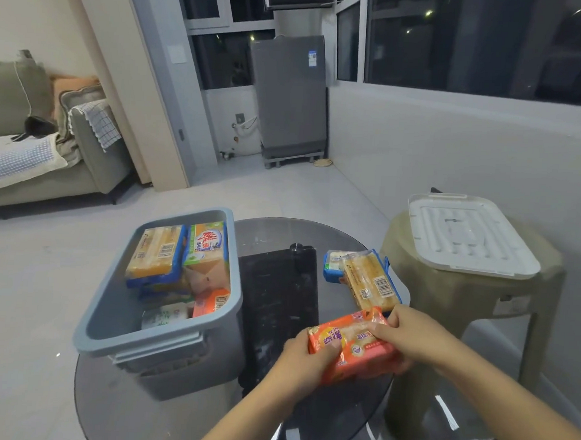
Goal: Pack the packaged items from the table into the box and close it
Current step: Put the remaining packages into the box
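Observation:
An orange soap pack (351, 344) is held just above the round glass table (275, 232), to the right of the grey-blue box (115, 331). My left hand (303, 358) grips its left end and my right hand (407, 333) grips its right end. The open box holds several packs, among them a yellow soap pack in blue wrap (154, 254) and a green-and-orange pack (208, 249). Behind my right hand, a yellow pack (370, 279) and a small blue pack (333, 262) lie on the table. The white lid (467, 232) rests on a beige stool (456, 296) at the right.
A black mat (279, 286) lies on the table between the box and the loose packs. A sofa (33, 152) stands at the far left, a grey washing machine (289, 92) at the back. Light tiled floor surrounds the table.

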`<state>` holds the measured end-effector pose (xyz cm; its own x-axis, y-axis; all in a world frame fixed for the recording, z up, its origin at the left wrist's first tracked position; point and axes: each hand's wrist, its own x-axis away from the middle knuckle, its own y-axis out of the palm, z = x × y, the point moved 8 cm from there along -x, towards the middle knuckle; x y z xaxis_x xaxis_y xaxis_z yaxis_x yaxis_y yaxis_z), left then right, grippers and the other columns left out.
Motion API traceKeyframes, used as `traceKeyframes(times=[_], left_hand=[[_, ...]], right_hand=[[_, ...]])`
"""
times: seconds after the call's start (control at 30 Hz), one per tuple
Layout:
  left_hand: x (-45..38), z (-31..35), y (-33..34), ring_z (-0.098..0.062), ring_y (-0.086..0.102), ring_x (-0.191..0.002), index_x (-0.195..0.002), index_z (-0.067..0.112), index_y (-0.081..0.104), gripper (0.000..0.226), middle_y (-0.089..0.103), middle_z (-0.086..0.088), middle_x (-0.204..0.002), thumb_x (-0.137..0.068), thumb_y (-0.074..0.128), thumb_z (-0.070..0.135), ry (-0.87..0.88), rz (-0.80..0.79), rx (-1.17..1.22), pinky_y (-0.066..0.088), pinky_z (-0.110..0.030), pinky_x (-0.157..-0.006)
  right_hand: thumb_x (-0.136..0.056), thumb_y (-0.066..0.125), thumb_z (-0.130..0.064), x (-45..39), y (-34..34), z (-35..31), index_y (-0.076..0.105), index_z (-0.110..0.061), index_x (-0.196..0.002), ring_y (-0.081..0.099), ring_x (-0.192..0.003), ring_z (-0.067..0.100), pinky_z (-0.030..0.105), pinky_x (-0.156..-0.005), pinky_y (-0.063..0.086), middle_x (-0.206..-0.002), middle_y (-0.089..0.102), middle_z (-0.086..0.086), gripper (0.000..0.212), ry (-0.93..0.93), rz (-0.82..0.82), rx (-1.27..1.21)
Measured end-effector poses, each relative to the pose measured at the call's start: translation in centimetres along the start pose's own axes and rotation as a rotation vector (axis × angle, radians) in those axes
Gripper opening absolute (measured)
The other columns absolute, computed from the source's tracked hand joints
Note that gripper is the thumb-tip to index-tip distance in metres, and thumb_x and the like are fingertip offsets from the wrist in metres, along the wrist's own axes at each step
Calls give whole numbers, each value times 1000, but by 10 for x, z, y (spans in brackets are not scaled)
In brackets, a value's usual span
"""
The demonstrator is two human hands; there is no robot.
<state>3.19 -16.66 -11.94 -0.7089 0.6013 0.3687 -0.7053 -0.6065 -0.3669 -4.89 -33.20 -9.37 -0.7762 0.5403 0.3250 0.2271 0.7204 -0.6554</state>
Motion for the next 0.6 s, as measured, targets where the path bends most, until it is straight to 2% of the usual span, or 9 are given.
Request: traceKeyframes(times=[0.07, 0.2, 0.3, 0.33, 0.4, 0.43, 0.47, 0.53, 0.6], left_hand=[[2, 5, 0, -17, 59, -110, -132, 25, 48, 50, 56, -1, -128, -88, 55, 47, 11, 31, 2, 48, -34, -99], [2, 11, -4, -18, 66, -100, -129, 19, 53, 45, 67, -2, -116, -89, 59, 39, 13, 43, 140, 55, -33, -88], [2, 16, -12, -16, 70, -86, -124, 17, 57, 43, 71, -5, -109, -85, 65, 34, 11, 48, 290, 55, -20, -60], [1, 19, -16, -14, 70, -80, -121, 15, 59, 42, 72, -6, -105, -84, 67, 32, 20, 57, 336, 53, -19, -56], [1, 29, -23, -13, 71, -70, -112, 8, 64, 36, 75, -7, -94, -81, 71, 26, 31, 49, 428, 53, -20, -56], [2, 35, -26, -14, 72, -68, -107, 6, 66, 34, 76, -8, -90, -80, 73, 24, 26, 34, 465, 54, -23, -58], [3, 42, -30, -16, 72, -68, -104, 4, 66, 33, 76, -9, -88, -79, 73, 23, 17, 14, 490, 55, -25, -61], [7, 55, -38, -15, 72, -67, -99, 2, 66, 31, 77, -8, -83, -78, 74, 23, 10, -35, 494, 56, -24, -60], [12, 69, -50, -12, 72, -64, -93, 4, 66, 26, 77, -3, -75, -78, 74, 24, 20, -77, 471, 55, -21, -55]], right_hand=[[-88, 57, -33, -1, 0, 1, 46, -16, -69, 66, -46, 8, 20, -45, 50, -72, 71, 4, 27, -2, 40, -88], [-86, 62, -26, -3, -3, 2, 51, -14, -73, 71, -65, 18, 31, -60, 58, -76, 71, 6, 21, 1, 102, -298], [-81, 68, -29, -3, -14, -7, 52, -14, -75, 66, -62, 12, 18, -45, 50, -75, 69, 3, 23, -32, 193, -393], [-80, 69, -30, -2, -18, -12, 53, -15, -76, 65, -61, 11, 17, -42, 48, -76, 68, 3, 23, -55, 222, -429], [-79, 70, -31, -1, -25, -24, 53, -15, -80, 68, -68, 22, 34, -55, 59, -81, 68, 9, 23, -110, 255, -532], [-80, 70, -30, 1, -29, -31, 52, -14, -82, 69, -72, 28, 46, -63, 60, -83, 68, 11, 23, -138, 266, -582], [-80, 69, -30, 3, -33, -39, 52, -14, -84, 70, -74, 31, 53, -66, 58, -83, 69, 12, 24, -173, 282, -614], [-79, 69, -33, 8, -45, -57, 53, -16, -84, 70, -72, 24, 47, -66, 58, -82, 71, 8, 23, -249, 340, -616], [-79, 68, -37, 15, -54, -76, 54, -21, -84, 69, -68, 13, 32, -56, 54, -83, 71, 2, 23, -317, 380, -597]])
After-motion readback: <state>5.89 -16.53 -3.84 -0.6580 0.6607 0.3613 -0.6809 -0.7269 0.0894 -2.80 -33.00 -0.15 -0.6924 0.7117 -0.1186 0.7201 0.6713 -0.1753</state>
